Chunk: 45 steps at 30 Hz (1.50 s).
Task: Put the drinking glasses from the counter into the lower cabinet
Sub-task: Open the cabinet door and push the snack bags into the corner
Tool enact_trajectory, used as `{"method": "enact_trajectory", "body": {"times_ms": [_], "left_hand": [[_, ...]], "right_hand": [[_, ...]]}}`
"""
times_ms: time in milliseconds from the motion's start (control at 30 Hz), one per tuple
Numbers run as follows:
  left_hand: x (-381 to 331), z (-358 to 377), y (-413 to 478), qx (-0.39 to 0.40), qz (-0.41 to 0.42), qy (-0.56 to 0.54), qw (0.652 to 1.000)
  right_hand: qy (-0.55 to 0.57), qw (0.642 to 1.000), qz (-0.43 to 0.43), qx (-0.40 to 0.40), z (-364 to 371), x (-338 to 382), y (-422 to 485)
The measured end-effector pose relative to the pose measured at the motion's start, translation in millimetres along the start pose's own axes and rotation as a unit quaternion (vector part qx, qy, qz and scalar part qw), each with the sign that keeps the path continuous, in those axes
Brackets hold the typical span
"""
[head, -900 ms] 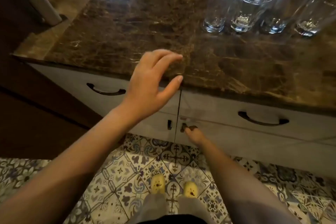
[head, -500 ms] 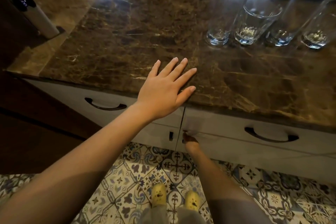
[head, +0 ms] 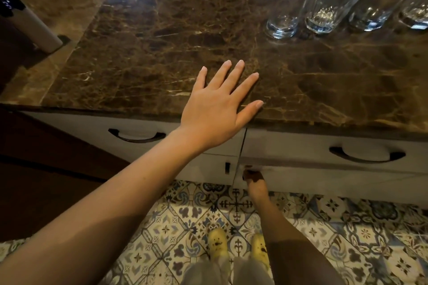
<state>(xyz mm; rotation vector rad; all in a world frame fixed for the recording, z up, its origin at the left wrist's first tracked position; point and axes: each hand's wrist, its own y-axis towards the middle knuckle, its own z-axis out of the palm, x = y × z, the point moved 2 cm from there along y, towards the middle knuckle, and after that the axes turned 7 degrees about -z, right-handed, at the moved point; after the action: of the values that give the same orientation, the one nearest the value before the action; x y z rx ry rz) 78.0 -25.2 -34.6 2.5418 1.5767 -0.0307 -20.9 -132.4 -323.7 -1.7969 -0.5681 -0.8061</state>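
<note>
— Where are the drinking glasses [head: 324,9] placed?
— At the counter's [head: 150,48] far right, well apart from the left hand [head: 217,109], which is spread flat near the front edge.
— And the right hand [head: 253,179]?
— Curled at the lower cabinet door [head: 335,183]; its grip cannot be made out.

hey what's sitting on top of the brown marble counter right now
Four empty drinking glasses stand in a row at the back right of the counter, and the left hand lies flat near its front edge. The glass tops are cropped out.
</note>
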Motion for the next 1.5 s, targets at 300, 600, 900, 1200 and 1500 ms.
{"method": "enact_trajectory", "body": {"times_ms": [300, 600, 900, 1200, 1500], "left_hand": [[2, 2, 1, 0.026, 0.006, 0.0, 1.0], [-79, 9, -28, 0.004, 0.029, -0.011, 1.0], [-158, 29, -25, -0.003, 0.044, -0.006, 0.999], [-183, 36, -32, -0.023, -0.015, 0.015, 1.0], [-191, 41, -34, -0.044, -0.038, 0.045, 0.997]], "right_hand": [[-0.011, 0.999, -0.044, 0.027, -20, -40, -55], [-0.064, 0.995, -0.046, 0.061, -54, -80, -105], [-0.12, 0.986, -0.048, 0.101, -113, -142, -161], [-0.081, 0.994, 0.001, 0.079, -197, -202, -202], [0.144, 0.984, -0.073, -0.079, -282, -127, -201]]}}
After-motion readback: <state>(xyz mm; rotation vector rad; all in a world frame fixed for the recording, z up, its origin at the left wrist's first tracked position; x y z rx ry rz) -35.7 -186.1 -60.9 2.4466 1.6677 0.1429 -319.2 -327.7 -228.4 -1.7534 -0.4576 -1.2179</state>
